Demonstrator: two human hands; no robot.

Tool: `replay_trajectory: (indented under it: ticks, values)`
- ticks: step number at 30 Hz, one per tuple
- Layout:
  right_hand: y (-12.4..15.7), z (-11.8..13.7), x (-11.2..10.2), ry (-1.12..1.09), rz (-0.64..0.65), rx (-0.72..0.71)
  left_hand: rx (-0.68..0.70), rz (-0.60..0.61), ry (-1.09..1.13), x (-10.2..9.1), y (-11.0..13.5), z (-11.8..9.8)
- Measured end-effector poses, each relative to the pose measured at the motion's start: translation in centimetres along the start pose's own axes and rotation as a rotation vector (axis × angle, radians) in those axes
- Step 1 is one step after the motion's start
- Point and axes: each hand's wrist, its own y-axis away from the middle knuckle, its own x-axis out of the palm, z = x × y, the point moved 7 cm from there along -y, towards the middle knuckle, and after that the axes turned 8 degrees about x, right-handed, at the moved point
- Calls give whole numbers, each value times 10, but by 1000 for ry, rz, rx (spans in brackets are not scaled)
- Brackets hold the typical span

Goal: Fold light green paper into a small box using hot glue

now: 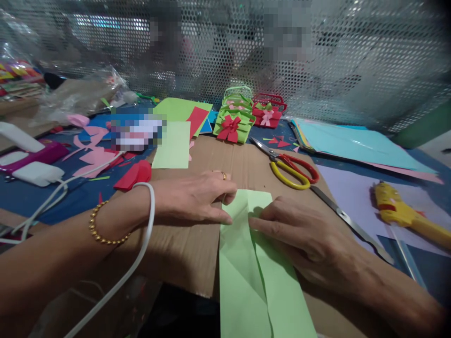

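Left hand (195, 199): grip apart, thumb on green paper (241, 267) | Right hand (306, 234): touching the paper, grip unclear | Scissors (273, 154) beyond, on cardboard (176, 253)

You can't see the near end of your green paper (241, 277), cut off by the bottom edge, or the part under your right hand (306, 234), while the glue gun (398, 212) runs off the right edge, pixel blocks mask a pale item (139, 134), and shapes behind the metal mesh (218, 61) blur.
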Motion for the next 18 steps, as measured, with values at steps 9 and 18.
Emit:
replay_trajectory:
  ticks: [9, 18]
  values:
    - [-2, 12, -1, 66, -81, -61, 14, -7, -33, 3, -2, 3]
    - [0, 8, 6, 170, -54, -26, -12, 14, -23, 2, -2, 0]
